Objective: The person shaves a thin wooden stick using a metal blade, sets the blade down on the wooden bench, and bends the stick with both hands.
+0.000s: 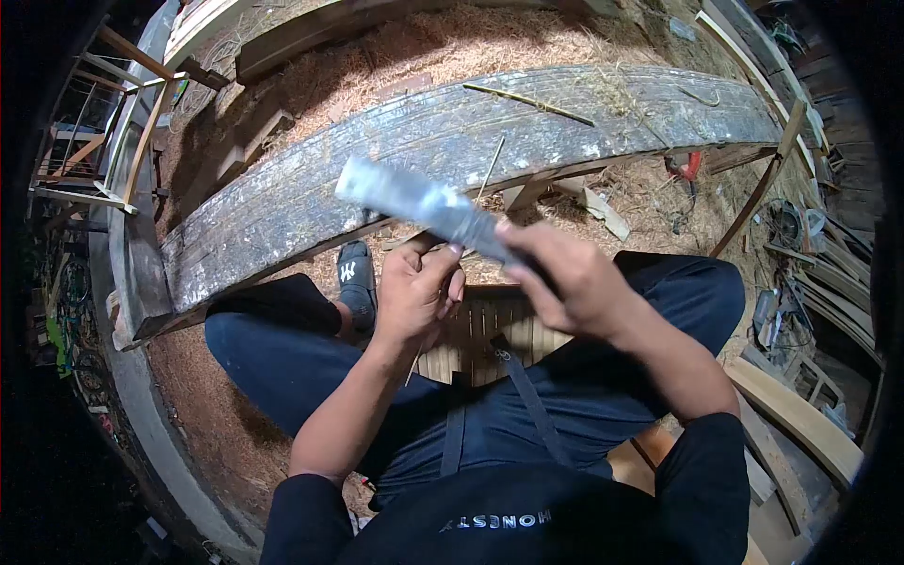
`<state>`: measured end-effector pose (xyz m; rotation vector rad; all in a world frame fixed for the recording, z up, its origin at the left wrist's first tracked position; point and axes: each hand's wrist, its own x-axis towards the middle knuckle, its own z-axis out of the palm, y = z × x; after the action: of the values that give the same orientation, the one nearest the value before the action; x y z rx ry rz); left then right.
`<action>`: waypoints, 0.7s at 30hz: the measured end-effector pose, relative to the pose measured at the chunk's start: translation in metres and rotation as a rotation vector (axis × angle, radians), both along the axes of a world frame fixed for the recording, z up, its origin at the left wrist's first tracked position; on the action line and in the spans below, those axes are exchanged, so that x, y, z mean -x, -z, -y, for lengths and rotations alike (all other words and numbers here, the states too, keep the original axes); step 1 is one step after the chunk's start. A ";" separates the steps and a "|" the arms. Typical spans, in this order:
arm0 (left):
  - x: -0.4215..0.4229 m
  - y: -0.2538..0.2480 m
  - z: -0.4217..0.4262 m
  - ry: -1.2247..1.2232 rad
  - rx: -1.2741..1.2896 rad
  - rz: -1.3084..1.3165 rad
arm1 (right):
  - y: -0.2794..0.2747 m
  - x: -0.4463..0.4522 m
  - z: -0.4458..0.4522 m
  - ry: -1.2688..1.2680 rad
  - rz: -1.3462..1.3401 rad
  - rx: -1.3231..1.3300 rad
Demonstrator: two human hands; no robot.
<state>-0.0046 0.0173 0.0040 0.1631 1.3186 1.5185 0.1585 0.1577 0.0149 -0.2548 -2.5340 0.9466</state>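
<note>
A broad-bladed knife [405, 196], blurred by motion, is gripped in my right hand [574, 273]. Its wide metal blade points to the upper left, just above my left hand [412, 287]. The fingers of that hand are closed in a pinch around a thin stick [492, 168]. Its upper end rises beyond the blade, while the lower end shows below my left wrist. The blade covers part of the stick, so I cannot tell whether the two touch.
A long weathered plank [405, 141] crosses in front of me, with a dark stick [527, 104] lying on it. Wood shavings [207, 395] cover the ground. A red-handled tool [692, 166] lies beyond the plank's right part. Curved wooden pieces [800, 419] are stacked at right.
</note>
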 end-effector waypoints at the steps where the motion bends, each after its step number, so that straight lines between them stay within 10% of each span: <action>1: 0.002 -0.004 -0.001 0.023 -0.004 0.011 | 0.001 0.000 -0.006 0.078 0.016 -0.022; 21: 0.002 0.004 0.000 0.036 0.008 -0.028 | -0.006 -0.005 -0.001 0.056 0.090 0.041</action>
<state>-0.0063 0.0171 0.0003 0.2025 1.3366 1.4847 0.1633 0.1582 0.0213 -0.3862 -2.5761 0.9865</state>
